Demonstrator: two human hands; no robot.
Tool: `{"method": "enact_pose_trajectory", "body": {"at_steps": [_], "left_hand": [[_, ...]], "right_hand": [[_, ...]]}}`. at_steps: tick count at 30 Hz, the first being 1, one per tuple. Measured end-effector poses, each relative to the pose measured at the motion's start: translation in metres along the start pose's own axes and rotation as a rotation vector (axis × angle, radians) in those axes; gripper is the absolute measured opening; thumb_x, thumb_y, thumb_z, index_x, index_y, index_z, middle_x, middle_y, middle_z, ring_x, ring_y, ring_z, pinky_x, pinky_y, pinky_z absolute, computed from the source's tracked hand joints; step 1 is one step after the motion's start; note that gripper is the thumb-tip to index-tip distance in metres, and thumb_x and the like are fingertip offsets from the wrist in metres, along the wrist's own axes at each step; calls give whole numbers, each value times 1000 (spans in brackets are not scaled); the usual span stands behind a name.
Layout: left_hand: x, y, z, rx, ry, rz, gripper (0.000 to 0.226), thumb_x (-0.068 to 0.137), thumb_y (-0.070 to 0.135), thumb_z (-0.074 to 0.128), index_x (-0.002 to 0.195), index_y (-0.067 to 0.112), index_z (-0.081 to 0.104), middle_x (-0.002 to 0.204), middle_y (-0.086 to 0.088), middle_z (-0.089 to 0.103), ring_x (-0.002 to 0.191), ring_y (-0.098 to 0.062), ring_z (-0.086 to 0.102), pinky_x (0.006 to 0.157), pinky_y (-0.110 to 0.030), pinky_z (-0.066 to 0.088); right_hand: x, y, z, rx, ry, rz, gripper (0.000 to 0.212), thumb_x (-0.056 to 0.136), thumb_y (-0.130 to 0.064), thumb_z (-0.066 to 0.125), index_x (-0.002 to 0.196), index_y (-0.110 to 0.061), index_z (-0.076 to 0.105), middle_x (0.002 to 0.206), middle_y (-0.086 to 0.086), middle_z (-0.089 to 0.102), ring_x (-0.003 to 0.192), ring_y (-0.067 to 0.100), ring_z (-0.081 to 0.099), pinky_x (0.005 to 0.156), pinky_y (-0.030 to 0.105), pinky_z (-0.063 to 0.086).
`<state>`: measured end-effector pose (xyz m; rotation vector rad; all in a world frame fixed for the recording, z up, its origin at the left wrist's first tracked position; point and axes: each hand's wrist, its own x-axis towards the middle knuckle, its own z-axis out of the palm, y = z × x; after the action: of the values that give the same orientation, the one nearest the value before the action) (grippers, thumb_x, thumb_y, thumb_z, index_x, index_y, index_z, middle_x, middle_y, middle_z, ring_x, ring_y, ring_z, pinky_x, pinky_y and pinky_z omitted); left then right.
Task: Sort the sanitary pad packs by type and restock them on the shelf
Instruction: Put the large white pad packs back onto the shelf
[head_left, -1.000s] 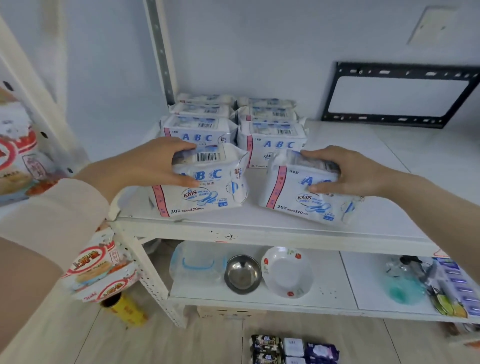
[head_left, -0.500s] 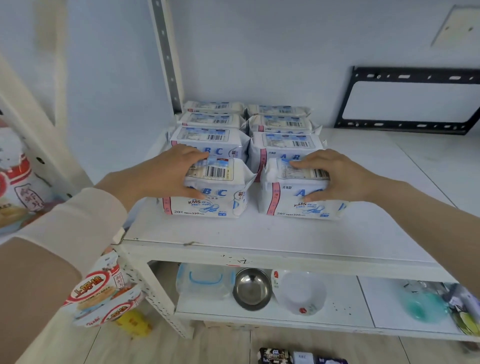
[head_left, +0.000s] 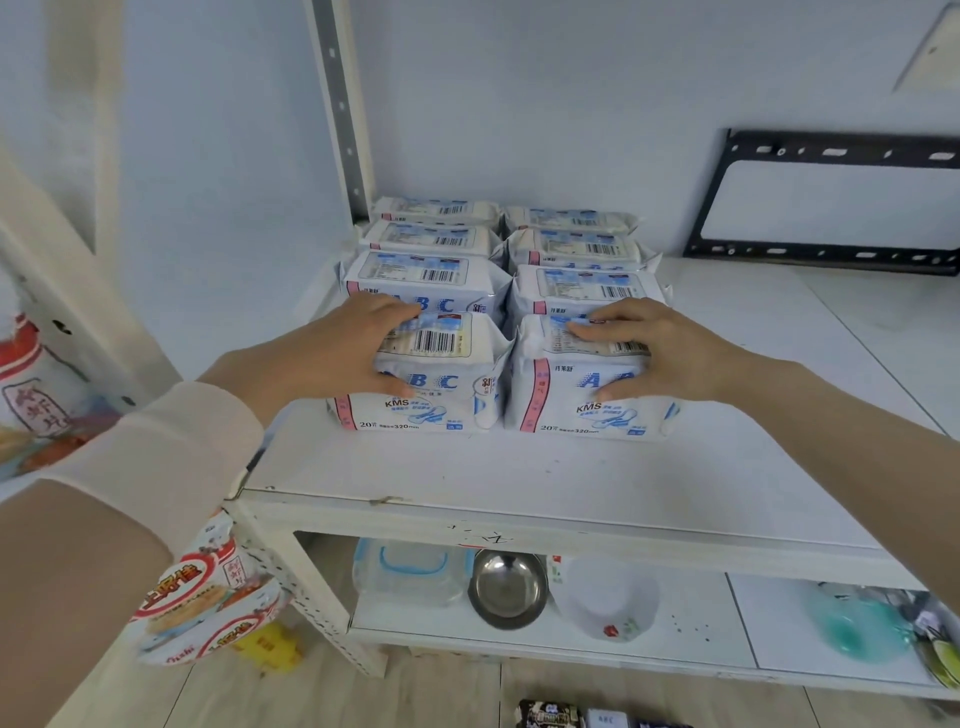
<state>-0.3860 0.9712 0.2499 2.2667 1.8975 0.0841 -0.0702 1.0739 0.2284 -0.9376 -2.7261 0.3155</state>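
We are looking down at a white shelf set against a pale wall. At the far left, red-and-white snack bags are hanging beside the shelf's front corner post.

A pale sleeve is reaching in from the lower left. The left hand is gripping the left front pack, with its fingers curling over the top next to the barcode and its thumb pressing on the front face across the blue letters. This white and blue sanitary pad pack is standing upright on the top board, toward its left side.

Just beside it, the right front pack is standing the same way. We cannot tell whether the two are touching. The right hand is holding this pack, fingers curling over the top and thumb lying on the front.

Behind these two, more packs with the same print are standing in two columns, three deep in each, running back to the wall. The front packs are sitting close against them.

Farther right, a black metal frame is sitting against the wall at the back of the board.

On the lower board, again from left to right, a clear container with blue clips, a steel bowl, a white bowl and a blurred teal object are sitting in a row. Small packets are lying on the floor at the bottom edge.
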Motion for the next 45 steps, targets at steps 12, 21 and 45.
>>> {"method": "enact_pose_trajectory", "body": {"at_steps": [12,21,45], "left_hand": [[9,-2,2,-31,1,-19,89,78,36,69,147,19,15,150,1,20,137,-14,16,112,-29,19],[16,-6,1,11,-9,-19,88,81,35,66,148,19,12,154,1,14,140,-15,12,113,-30,19],[22,-16,7,-25,35,-16,90,75,47,68,147,24,18,154,4,17,140,-14,18,113,-38,26]], "right_hand": [[2,2,2,-71,60,-95,71,65,-41,71,128,-15,54,125,16,55,111,34,48,95,31,30],[3,2,5,-105,79,-112,69,67,-45,66,129,-20,50,128,13,55,111,35,50,96,38,37],[5,3,7,-28,61,-66,73,71,-45,67,134,-28,34,143,2,42,134,20,35,112,38,27]]}}
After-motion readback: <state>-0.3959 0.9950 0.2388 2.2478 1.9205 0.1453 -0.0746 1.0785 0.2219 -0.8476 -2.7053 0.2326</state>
